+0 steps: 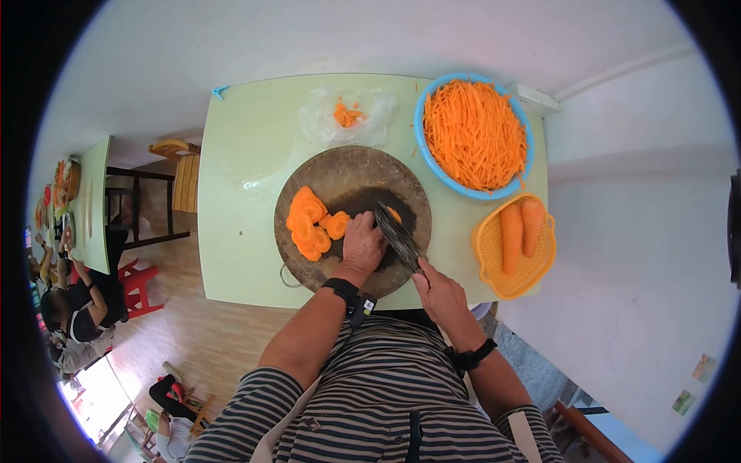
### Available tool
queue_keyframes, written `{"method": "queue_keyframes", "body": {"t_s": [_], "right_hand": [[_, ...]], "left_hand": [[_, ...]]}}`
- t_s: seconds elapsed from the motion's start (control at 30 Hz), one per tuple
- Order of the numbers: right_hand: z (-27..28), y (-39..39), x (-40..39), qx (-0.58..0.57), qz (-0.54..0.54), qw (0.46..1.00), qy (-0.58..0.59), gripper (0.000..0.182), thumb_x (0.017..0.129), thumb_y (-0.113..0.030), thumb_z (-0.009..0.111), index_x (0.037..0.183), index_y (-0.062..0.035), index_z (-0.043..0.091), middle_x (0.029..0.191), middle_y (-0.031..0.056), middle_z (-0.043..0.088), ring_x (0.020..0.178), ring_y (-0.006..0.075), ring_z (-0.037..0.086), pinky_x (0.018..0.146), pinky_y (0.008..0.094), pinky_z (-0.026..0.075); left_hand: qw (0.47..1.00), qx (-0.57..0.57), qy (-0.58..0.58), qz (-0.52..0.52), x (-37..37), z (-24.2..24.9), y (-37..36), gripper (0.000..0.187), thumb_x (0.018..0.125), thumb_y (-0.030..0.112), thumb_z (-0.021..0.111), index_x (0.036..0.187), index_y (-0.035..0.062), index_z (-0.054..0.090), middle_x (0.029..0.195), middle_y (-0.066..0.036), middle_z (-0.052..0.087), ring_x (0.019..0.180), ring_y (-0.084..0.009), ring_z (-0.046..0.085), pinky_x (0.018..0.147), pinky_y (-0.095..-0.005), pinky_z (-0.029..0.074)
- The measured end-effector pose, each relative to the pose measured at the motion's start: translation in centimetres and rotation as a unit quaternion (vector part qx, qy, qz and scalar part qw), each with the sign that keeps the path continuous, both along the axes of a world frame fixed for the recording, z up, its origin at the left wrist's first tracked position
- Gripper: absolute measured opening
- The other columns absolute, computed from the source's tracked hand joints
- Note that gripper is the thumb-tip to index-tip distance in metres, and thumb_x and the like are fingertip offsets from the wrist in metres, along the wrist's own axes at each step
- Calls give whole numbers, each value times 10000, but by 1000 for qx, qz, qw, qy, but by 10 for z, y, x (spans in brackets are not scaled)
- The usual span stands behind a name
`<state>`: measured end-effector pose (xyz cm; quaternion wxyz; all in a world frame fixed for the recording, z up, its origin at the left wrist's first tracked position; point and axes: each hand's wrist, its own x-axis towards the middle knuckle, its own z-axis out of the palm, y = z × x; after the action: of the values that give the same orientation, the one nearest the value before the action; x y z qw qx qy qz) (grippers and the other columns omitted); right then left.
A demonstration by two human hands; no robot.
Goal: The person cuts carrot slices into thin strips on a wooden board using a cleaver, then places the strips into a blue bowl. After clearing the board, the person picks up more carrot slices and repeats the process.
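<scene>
A round wooden chopping board (351,166) lies on the table, dark and wet in its middle. My right hand (444,297) grips the handle of a knife (398,238), whose broad dark blade slants across the board. My left hand (363,243) is closed, fingers curled and pressed down on carrot right beside the blade; most of what lies under them is hidden. A bit of carrot (394,214) shows past the blade. Left of my left hand are loose carrot slices (336,224) and a larger overlapping pile of slices (306,220).
A blue basin (421,147) heaped with carrot shreds (475,135) stands at the table's back right. Nearer, a yellow basket (494,287) holds two whole carrots (512,235). Behind the board, a clear plastic bag (376,123) bears carrot scraps (346,115). Other people sit far left.
</scene>
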<state>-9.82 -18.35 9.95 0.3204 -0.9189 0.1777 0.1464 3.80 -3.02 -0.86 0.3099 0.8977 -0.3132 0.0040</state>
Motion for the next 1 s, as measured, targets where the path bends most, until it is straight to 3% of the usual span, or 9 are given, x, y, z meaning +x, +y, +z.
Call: {"method": "queue_keyframes", "body": {"t_s": [0.07,0.13,0.27,0.47,0.53,0.67,0.73,1.0], "right_hand": [[2,1,3,-4,-2,1000,23,440,1025,-357,545,1344,-58,603,1029,257,709,934,428,689,786,481,551],[-4,2,8,-18,2,1000,9,458,1023,-418,528,1355,-109,592,934,217,715,846,416,694,734,510,552],[-10,4,22,-6,-6,1000,-4,454,1021,-419,530,1344,-107,601,933,217,716,847,419,693,733,512,550],[-1,0,9,-5,-5,1000,-5,451,1024,-418,525,1343,-109,603,931,221,717,849,420,693,742,513,546],[8,-1,6,21,-12,999,38,436,1024,-366,540,1346,-78,604,1051,267,704,954,450,678,815,496,544],[6,1,7,23,-16,999,37,436,1023,-370,542,1343,-79,605,1047,266,704,949,447,679,811,495,544],[-1,4,15,-15,-3,1000,22,457,1023,-420,526,1356,-114,594,950,218,722,865,417,697,742,506,550],[-7,1,13,13,-14,1000,-2,446,1021,-416,527,1342,-116,607,985,219,723,886,424,694,764,511,551]], "left_hand": [[1000,-4,-2,2,1,0,0,219,675,141,764,875,77,702,954,-107,508,937,-307,532,785,-432,427],[1000,16,0,1,0,-1,1,165,673,138,765,807,65,703,950,-109,508,938,-310,532,785,-431,426],[1000,-1,-14,-1,-1,-2,0,130,677,141,770,742,56,697,946,-112,507,935,-314,531,784,-430,426],[1000,-9,-2,5,0,-1,0,214,692,131,769,883,74,692,943,-109,514,927,-310,537,778,-435,429],[1000,-20,4,3,1,-2,0,253,693,120,764,930,88,681,943,-107,514,923,-308,538,773,-437,430],[1000,-29,-2,-5,2,1,1,245,689,120,764,919,92,686,942,-110,513,917,-308,537,770,-434,430],[1000,-2,-4,-4,1,2,1,249,681,120,764,913,84,683,940,-113,516,911,-308,537,767,-434,431],[1000,-16,18,6,0,-6,2,300,656,81,761,946,94,687,977,-123,543,928,-338,549,788,-452,436]]}}
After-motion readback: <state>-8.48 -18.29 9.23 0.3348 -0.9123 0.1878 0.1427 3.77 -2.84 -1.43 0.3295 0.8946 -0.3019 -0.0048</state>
